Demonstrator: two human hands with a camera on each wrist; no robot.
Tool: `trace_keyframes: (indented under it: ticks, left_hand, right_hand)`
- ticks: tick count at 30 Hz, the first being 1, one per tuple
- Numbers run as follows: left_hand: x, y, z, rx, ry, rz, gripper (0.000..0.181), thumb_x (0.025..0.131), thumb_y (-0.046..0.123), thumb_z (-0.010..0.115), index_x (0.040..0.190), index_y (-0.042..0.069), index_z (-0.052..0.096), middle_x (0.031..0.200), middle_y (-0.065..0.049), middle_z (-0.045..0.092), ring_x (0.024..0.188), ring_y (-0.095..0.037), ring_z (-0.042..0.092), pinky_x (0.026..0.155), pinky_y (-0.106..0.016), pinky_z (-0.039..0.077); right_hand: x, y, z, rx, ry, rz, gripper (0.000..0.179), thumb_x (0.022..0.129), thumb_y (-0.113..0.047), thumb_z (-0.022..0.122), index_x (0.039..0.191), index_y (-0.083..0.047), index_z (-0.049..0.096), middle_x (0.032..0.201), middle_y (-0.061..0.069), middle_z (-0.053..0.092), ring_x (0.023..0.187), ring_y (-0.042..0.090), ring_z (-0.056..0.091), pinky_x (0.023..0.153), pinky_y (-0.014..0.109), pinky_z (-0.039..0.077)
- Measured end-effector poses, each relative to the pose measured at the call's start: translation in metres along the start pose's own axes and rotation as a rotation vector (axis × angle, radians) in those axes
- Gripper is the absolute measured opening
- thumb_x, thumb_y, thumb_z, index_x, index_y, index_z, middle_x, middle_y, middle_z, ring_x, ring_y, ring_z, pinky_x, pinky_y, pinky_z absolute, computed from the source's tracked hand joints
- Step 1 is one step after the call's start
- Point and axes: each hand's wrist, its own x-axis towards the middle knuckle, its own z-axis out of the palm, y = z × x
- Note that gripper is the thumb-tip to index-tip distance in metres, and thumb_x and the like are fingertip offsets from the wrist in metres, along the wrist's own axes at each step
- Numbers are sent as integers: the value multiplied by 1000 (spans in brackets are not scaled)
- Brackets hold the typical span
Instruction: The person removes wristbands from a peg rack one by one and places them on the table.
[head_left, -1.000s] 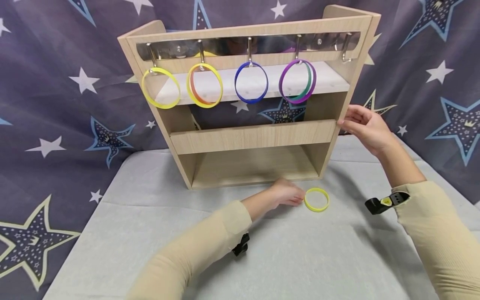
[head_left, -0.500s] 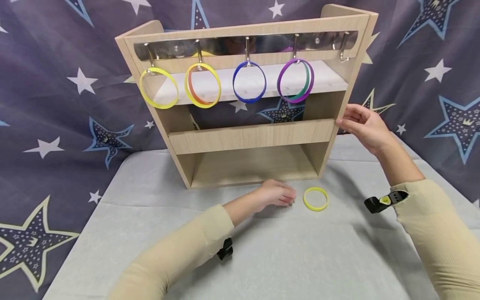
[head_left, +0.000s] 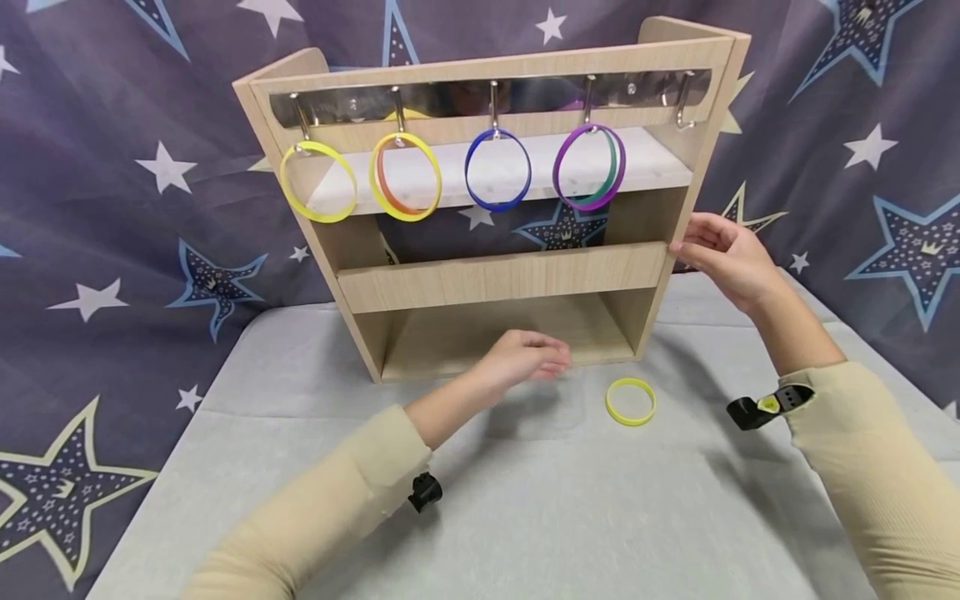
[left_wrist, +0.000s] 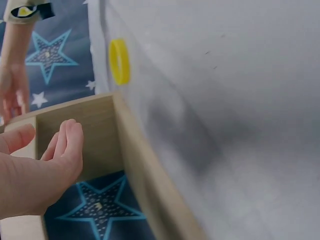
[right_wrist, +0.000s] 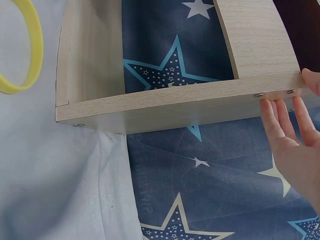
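Note:
Just in front of the wooden shelf's lower opening, my left hand hovers with relaxed fingers and holds nothing. In the left wrist view its fingers are loosely bent, thumb apart. A yellow wristband lies flat on the table to its right, untouched. My right hand steadies the wooden shelf at its right side. The right wrist view shows straight fingertips against the outer side panel and the thumb at the front edge.
A metal hook rail crosses the shelf's top. From its hooks hang a yellow wristband, a yellow and orange pair, a blue one and a purple and green pair. The rightmost hook bears none.
My left hand has drawn away from the yellow wristband on the table, moving left and then up. The right hand stays at the shelf's side, and the wristband on the table has not moved.

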Motion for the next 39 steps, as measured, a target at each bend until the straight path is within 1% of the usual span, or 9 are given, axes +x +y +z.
trace_keyframes:
  ticks: [6, 9, 12, 15, 17, 23, 26, 32, 39]
  left_hand:
    - [-8, 16, -7, -27, -32, 19, 32, 95, 10, 59, 123, -6, 59, 122, -24, 65, 116, -34, 62, 104, -39, 52]
    - [-11, 23, -10, -12, -51, 41, 33, 95, 11, 58, 123, -6, 59, 123, -24, 64, 117, -34, 62, 105, -39, 52]
    - [-14, 29, -12, 5, -58, 65, 33, 95, 12, 59, 124, -5, 59, 124, -23, 64, 117, -33, 62, 103, -36, 53]
    - [-17, 36, -13, 2, -52, 87, 33, 96, 12, 58, 124, -5, 59, 125, -22, 64, 117, -32, 62, 102, -33, 54]
    - [-19, 41, -14, 0, -34, 98, 32, 96, 12, 57, 124, -4, 59, 125, -21, 64, 116, -30, 63, 101, -32, 55]
    - [-22, 58, -16, -72, 16, 102, 33, 97, 11, 55, 127, -4, 55, 128, -21, 62, 120, -29, 61, 105, -33, 52]
    - [-23, 65, -16, -100, 22, 105, 34, 98, 10, 55, 128, -4, 54, 129, -20, 62, 121, -29, 60, 105, -32, 52]
    - [-24, 73, -14, -118, 26, 120, 33, 97, 11, 56, 127, -3, 55, 128, -19, 63, 121, -28, 61, 103, -31, 53]
    - [-25, 83, -10, -128, 42, 208, 30, 97, 10, 56, 123, -4, 58, 126, -21, 63, 117, -29, 63, 101, -30, 55]
  right_hand:
    - [-1, 1, 0, 1, 0, -6, 31, 88, 7, 61, 110, -15, 65, 95, -8, 68, 87, 3, 63, 76, 12, 56]
    - [0, 1, -1, -6, 4, -9, 32, 88, 7, 60, 110, -16, 65, 95, -8, 68, 87, 3, 63, 76, 12, 56]
    - [0, 1, -1, -6, 6, -11, 32, 88, 7, 60, 110, -16, 65, 94, -8, 68, 86, 3, 62, 75, 12, 56]
    - [0, 1, 0, 0, 5, -11, 31, 88, 7, 61, 109, -16, 65, 94, -8, 67, 86, 3, 62, 75, 12, 56]
    - [0, 1, 0, 0, 5, -10, 31, 88, 7, 61, 109, -16, 65, 94, -8, 68, 86, 3, 62, 75, 12, 56]
    - [0, 1, 0, -9, 7, -6, 32, 88, 7, 60, 110, -16, 65, 95, -8, 68, 87, 3, 62, 75, 12, 56]
    - [0, 1, 0, -12, 8, -3, 32, 88, 7, 60, 110, -16, 65, 95, -8, 68, 87, 3, 63, 76, 12, 56]
    - [-1, 1, 0, -9, 10, 5, 32, 89, 7, 60, 110, -16, 65, 96, -8, 68, 88, 3, 63, 76, 12, 56]
    - [-1, 0, 0, -14, 10, 3, 32, 89, 7, 60, 111, -16, 64, 96, -9, 68, 89, 3, 63, 77, 12, 56]
